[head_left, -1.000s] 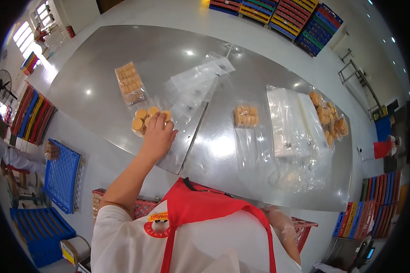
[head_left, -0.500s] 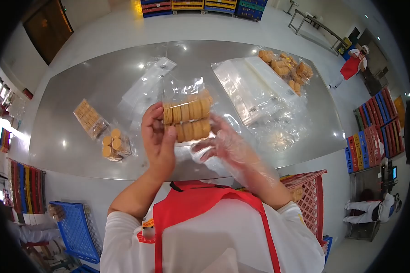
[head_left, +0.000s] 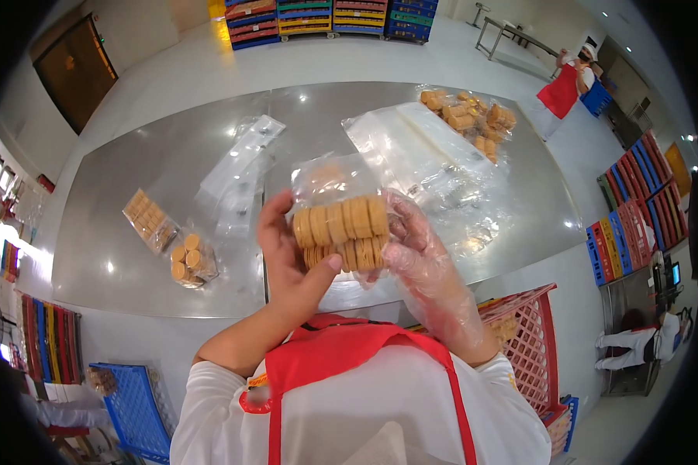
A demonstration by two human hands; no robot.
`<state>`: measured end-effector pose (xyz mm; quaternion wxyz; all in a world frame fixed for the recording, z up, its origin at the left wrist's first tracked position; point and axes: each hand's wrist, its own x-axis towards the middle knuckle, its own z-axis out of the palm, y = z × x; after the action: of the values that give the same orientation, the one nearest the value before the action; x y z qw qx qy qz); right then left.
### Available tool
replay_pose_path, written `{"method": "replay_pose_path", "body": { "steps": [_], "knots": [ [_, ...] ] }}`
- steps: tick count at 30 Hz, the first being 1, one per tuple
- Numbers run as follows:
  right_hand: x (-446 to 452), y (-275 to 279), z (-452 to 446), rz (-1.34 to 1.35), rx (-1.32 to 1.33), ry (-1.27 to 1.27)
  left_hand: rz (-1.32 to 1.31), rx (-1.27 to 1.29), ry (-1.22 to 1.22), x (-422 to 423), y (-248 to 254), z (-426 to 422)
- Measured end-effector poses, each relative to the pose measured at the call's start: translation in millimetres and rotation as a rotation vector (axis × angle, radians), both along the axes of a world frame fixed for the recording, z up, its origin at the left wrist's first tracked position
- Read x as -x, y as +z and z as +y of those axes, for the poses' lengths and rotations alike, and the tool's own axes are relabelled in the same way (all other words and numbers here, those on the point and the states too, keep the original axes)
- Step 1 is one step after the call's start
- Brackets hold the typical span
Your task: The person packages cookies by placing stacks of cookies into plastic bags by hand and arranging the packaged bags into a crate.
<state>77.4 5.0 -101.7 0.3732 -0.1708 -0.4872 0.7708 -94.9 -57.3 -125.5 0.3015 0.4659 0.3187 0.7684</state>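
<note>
A clear bag of round, golden cookies [head_left: 340, 225] is held above the steel table [head_left: 132, 287], the cookies stacked on edge in rows. My bare left hand [head_left: 287, 267] grips its left side, thumb across the front. Against the right end, my right hand [head_left: 417, 244] in a clear plastic glove has its fingers and thumb around the bag; some fingers are hidden behind it. The bag's loose upper part stands up beyond the cookies. To the left lie two filled packs, a flat cookie pack [head_left: 149, 221] and a shorter cookie pack [head_left: 192, 260].
Flat clear bags [head_left: 244, 155] lie at centre-left, with a larger plastic stack [head_left: 395, 143] at centre-right. Loose-looking cookies in plastic [head_left: 469, 116] sit at the back right. A red crate [head_left: 531, 341] and blue crate [head_left: 136, 407] flank me. A person in a red apron [head_left: 562, 89] stands beyond.
The cookie bag has come closer to me and slightly right. My right hand has gone from loosely open beside the bag to closed on its right end.
</note>
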Motion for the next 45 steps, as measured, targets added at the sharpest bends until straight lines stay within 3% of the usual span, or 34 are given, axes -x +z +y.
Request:
{"method": "replay_pose_path", "body": {
  "steps": [4,6,9,12,15,18,19,22,26,29,32,35,38,39,41,42,44,45],
  "knots": [
    [2,-30,12,-0.134,-0.167,0.0,-0.124,0.431,-0.315,13,-5,12],
    [8,-57,22,-0.204,-0.127,-0.069,-0.079,0.47,-0.298,8,-22,16],
    [14,-62,14,-0.288,0.106,-0.104,-0.125,0.569,-0.315,6,-51,17],
    [5,-68,4,-0.375,0.408,-0.008,-0.427,0.828,-0.402,11,-78,7],
    [-2,-76,3,-0.429,0.307,0.06,-0.589,0.989,-0.389,7,-84,-5],
    [4,-99,14,-0.502,0.157,0.09,-0.211,0.979,-0.248,15,-78,-8],
    [5,-99,15,-0.471,0.108,0.078,0.223,0.864,-0.074,19,-72,-10],
    [8,-89,16,-0.389,0.048,0.038,0.699,0.562,0.111,18,-48,-13],
    [4,-76,19,-0.405,0.077,0.079,0.58,0.552,0.172,11,-58,-14],
    [3,-99,22,-0.411,0.008,-0.005,0.396,0.62,0.102,6,-72,-16],
    [-1,-86,13,-0.361,0.29,-0.111,0.042,0.774,-0.031,5,-79,-18],
    [-4,-85,7,-0.589,0.047,-0.047,-0.11,0.793,-0.043,2,-83,-18],
    [-3,-82,-2,-0.613,-0.315,-0.112,-0.115,0.706,-0.017,-1,-84,-22],
    [1,-94,1,-0.534,-0.192,-0.091,0.049,0.598,0.08,-5,-82,-22],
    [5,-98,3,-0.379,-0.186,-0.138,0.375,0.372,0.265,-10,-77,-23],
    [6,-99,5,-0.302,-0.183,-0.158,0.37,0.372,0.233,-9,-77,-22],
    [5,-94,16,-0.358,-0.496,-0.274,0.358,0.378,0.179,-3,-78,-20],
    [5,-91,22,-0.382,-0.647,-0.328,0.137,0.34,-0.036,3,-79,-16]
  ]
}}
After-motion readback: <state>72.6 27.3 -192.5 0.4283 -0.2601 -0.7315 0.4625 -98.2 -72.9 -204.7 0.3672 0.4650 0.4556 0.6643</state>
